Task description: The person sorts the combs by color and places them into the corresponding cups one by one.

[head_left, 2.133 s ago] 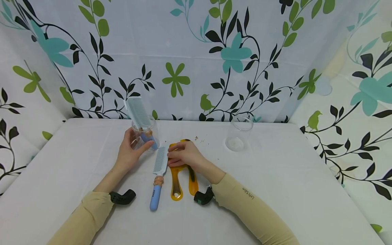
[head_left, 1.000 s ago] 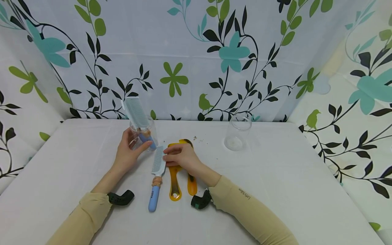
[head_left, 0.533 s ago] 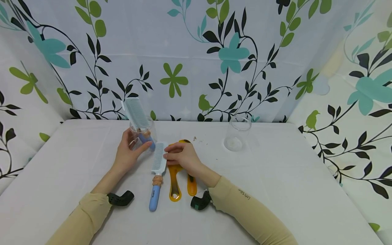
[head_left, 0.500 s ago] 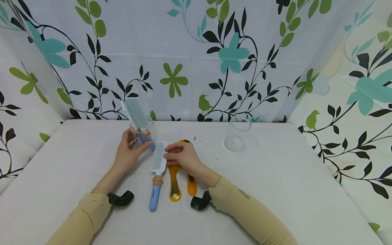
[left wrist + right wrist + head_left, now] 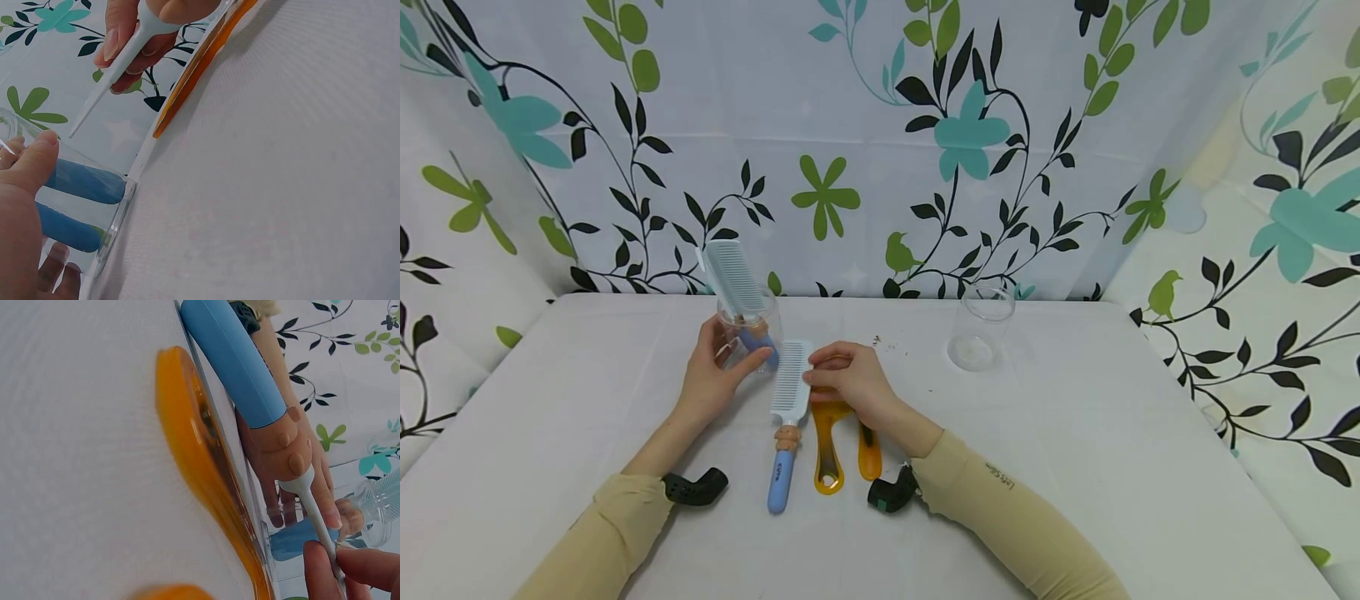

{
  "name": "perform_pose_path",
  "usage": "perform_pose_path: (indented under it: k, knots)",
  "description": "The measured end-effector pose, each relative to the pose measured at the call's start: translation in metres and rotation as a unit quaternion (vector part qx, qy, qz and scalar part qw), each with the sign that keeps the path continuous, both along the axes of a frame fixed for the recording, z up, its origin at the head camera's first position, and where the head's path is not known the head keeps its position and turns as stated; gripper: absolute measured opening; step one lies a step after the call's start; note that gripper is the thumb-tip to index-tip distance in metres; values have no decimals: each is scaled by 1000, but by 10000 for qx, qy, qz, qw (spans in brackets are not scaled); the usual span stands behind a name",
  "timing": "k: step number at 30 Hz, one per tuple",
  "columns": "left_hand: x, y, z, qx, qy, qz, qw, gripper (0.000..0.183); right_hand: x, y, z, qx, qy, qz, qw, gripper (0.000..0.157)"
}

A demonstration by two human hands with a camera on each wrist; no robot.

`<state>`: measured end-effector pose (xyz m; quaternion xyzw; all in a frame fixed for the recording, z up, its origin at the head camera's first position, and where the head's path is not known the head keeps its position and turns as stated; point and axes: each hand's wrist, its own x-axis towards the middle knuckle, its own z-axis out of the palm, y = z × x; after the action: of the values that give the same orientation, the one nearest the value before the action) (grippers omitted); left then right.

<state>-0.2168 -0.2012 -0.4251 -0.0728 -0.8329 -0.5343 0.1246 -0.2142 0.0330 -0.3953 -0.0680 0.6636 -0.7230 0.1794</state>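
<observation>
My left hand (image 5: pixel 711 383) grips a clear cup (image 5: pixel 772 310) at the table's back left. Two combs (image 5: pixel 736 273) stand in it, pale heads up; their blue handles (image 5: pixel 87 181) show through its wall in the left wrist view. Thumb and fingers of my right hand (image 5: pixel 859 385) pinch the pale toothed head of another comb (image 5: pixel 782 471), which has a blue handle and a brown figure at its neck. In both wrist views this comb is raised off the table. An orange comb (image 5: pixel 828 454) and a second orange handle (image 5: pixel 869 454) lie partly hidden beneath my right hand.
Another clear cup (image 5: pixel 976 352) stands upright at the back right of the white-covered table (image 5: pixel 1075 483). Small brown crumbs (image 5: pixel 877 341) lie behind my right hand. A leaf-patterned curtain (image 5: pixel 865 108) rises along the back and sides.
My right hand has tilted and lifted the blue-handled comb slightly; its head has shifted up and a little right in the head view. The left hand and its cup hold still.
</observation>
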Motion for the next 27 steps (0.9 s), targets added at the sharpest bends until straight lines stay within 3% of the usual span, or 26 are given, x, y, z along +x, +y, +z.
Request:
perform_pose_path:
  k: [12, 27]
  knots:
    - [-1, -1, -2, 1, 34, -15, 10000, 87, -2, 0, 1, -16, -121, -161, 9998, 40]
    - [1, -1, 1, 15, 50, -47, 10000, 86, -2, 3, 4, -158, 113, -141, 9997, 34]
